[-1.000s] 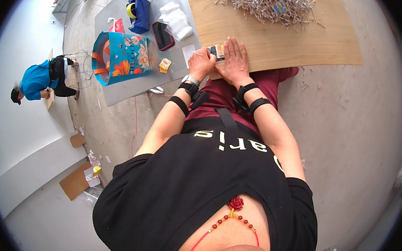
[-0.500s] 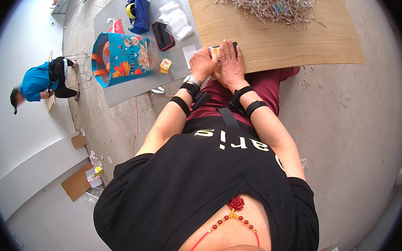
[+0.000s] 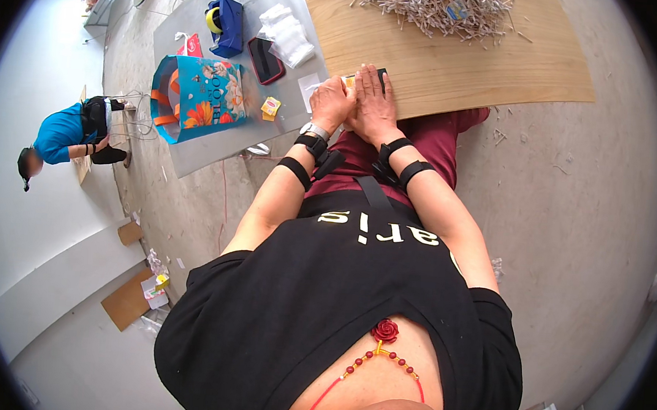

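Right hand (image 3: 373, 111) lies flat over small yellow-and-black item (image 3: 348, 81) at near left corner of wooden board (image 3: 459, 73), left hand (image 3: 331, 103) curled alongside, swab pile (image 3: 426, 6) far, blue bag (image 3: 208, 94), phone (image 3: 266, 60) left.

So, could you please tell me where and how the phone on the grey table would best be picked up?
Probably by the end of the phone nearest the wearer, with the grip across its two long edges, coming from that near side. It lies flat on the grey table, that end looks uncovered, and the white plastic bags crowd its right edge.
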`<state>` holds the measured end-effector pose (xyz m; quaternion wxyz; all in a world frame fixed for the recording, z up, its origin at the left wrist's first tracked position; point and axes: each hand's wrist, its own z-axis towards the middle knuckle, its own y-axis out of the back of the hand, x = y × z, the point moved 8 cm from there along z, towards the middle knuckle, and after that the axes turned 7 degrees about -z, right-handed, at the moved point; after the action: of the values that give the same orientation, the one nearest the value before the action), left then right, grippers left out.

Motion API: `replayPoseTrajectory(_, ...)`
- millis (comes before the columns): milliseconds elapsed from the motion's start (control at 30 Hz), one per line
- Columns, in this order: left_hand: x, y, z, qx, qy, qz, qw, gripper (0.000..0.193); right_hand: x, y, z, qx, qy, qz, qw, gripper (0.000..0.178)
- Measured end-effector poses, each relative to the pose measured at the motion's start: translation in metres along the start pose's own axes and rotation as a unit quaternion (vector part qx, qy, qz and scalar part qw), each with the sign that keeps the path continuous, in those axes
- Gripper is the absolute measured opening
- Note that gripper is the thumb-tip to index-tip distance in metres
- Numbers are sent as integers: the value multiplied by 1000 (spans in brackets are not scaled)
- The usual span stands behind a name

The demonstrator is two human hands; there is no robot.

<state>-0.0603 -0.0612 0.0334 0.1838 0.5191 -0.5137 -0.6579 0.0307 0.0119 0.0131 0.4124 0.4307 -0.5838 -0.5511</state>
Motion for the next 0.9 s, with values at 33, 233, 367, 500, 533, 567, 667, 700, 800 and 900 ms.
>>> replayPoseTrajectory(33, -2, 0, 0, 0, -1, 0, 1000, 29, 0, 0, 0, 1, -1, 5, 1000, 102)
replayPoseTrajectory(233, -7, 3, -1, 13, -3, 5, 1000, 30, 0, 2, -1, -7, 4, 18, 1000, 104)
replayPoseTrajectory(367, -10, 5, -2, 12, -17, 3, 1000, 31, -1, 2, -1, -26, 9, 48, 998, 105)
replayPoseTrajectory(500, -12, 7, -2, 8, -16, 4, 1000, 31, 1, 2, 0, -14, 21, 46, 999, 104)
replayPoseTrajectory(533, -12, 7, -3, 8, -15, 3, 1000, 32, 2, 3, 0, -17, 20, 49, 998, 104)
replayPoseTrajectory(567, -13, 8, -3, 9, -13, 2, 1000, 32, 3, 3, 1, -19, 20, 50, 998, 103)
replayPoseTrajectory(667, -17, 10, -4, 7, -10, 0, 1000, 33, 8, 3, 0, -30, 13, 63, 997, 101)
replayPoseTrajectory(700, -17, 11, -4, 6, -14, -7, 1000, 33, 9, 3, 0, -34, 11, 69, 997, 101)
replayPoseTrajectory(800, -9, 10, -5, 8, -20, -56, 998, 32, 10, 4, 1, -47, 16, 71, 996, 100)
replayPoseTrajectory(900, 3, 22, -10, -59, -59, -101, 991, 32, 11, 1, 1, -24, 22, 43, 999, 102)
